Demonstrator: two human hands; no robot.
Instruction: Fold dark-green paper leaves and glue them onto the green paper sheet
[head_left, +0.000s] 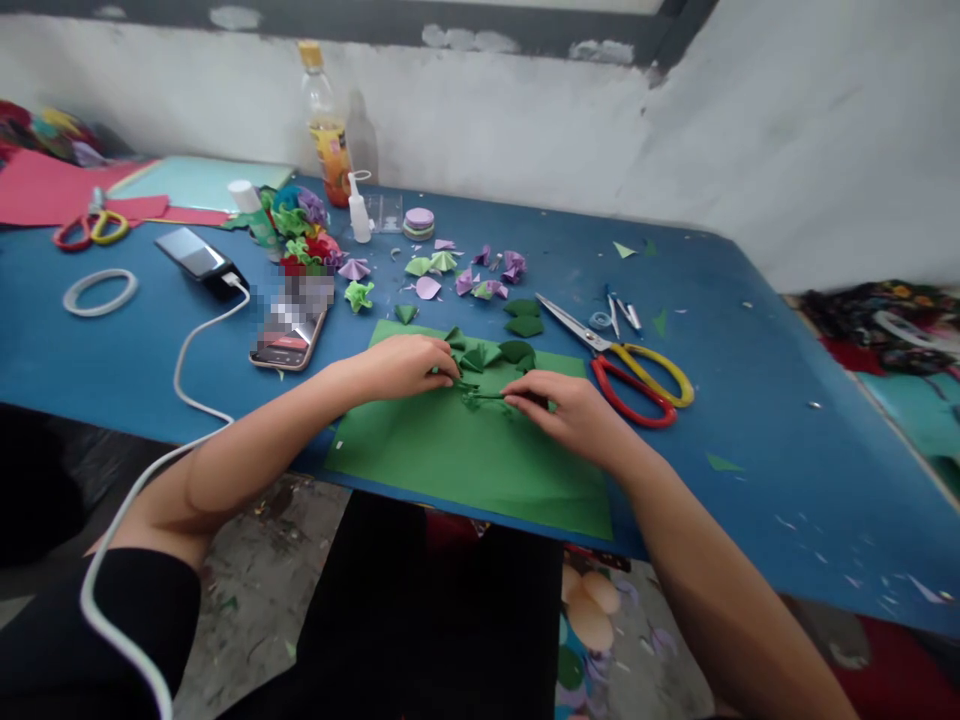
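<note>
My right hand [562, 408] pinches one end of a thin green paper stem [487, 396], held level over a sheet of green paper [465, 460]. At the stem's other end, close to my left hand [412, 368], is a small frilly green tip. The fingers of my left hand are closed beside it; what they hold, if anything, is too small to make out. Just beyond both hands lie folded green paper pieces [480, 356] on the sheet. Two dark green paper leaves [524, 318] rest behind the sheet's far edge.
Open-bladed scissors [637, 375] with red and yellow handles lie right of the sheet. Purple and green paper petals [465, 275] are scattered behind it. A phone [292, 325], a white cable [184, 365], a glue bottle [358, 212] and a drink bottle [328, 140] are to the left.
</note>
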